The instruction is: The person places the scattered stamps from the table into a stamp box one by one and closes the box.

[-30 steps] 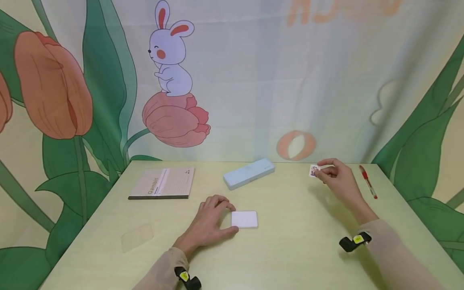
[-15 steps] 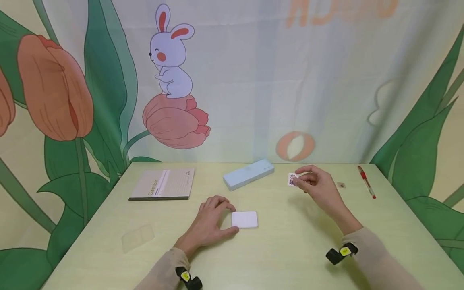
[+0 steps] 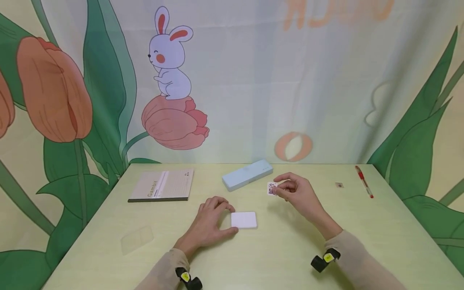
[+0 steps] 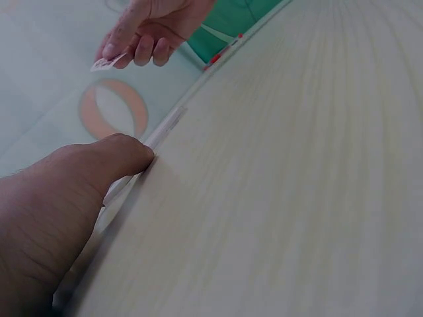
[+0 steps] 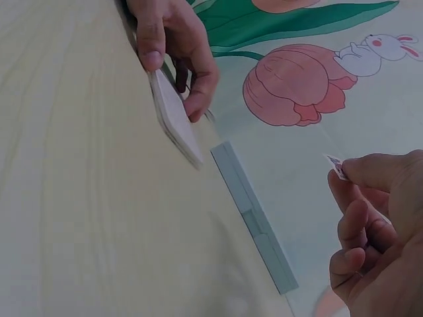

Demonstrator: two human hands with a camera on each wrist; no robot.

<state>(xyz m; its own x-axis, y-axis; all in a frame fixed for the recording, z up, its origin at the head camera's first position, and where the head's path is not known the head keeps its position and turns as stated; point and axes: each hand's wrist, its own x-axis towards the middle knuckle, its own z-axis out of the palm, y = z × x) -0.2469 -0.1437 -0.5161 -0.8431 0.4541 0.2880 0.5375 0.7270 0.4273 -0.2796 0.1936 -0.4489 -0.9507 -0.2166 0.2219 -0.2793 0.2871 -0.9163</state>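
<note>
My left hand (image 3: 208, 222) rests on the table at the left end of a thin white rectangular slab (image 3: 244, 220) with rounded corners. Thumb and index finger hold it at its two left corners; the right wrist view also shows this slab (image 5: 177, 120) between them. Above the table, right of centre, my right hand (image 3: 298, 196) pinches a small white piece with a dark print (image 3: 271, 188), like a sticker, between thumb and fingertips. In the right wrist view the printed piece (image 5: 336, 165) sticks out past the fingertips. It hangs apart from the slab.
A light blue pencil case (image 3: 247, 175) lies at the back centre, a notebook (image 3: 162, 185) at the back left. To the right are a red pen (image 3: 364, 181) and a small brownish square (image 3: 339, 185). A clear thin sheet or tray (image 3: 137, 240) lies at the left.
My right hand has moved left and slightly nearer with the printed piece, from near the pen to beside the pencil case, uncovering the brownish square. The left hand and slab have stayed put.
</note>
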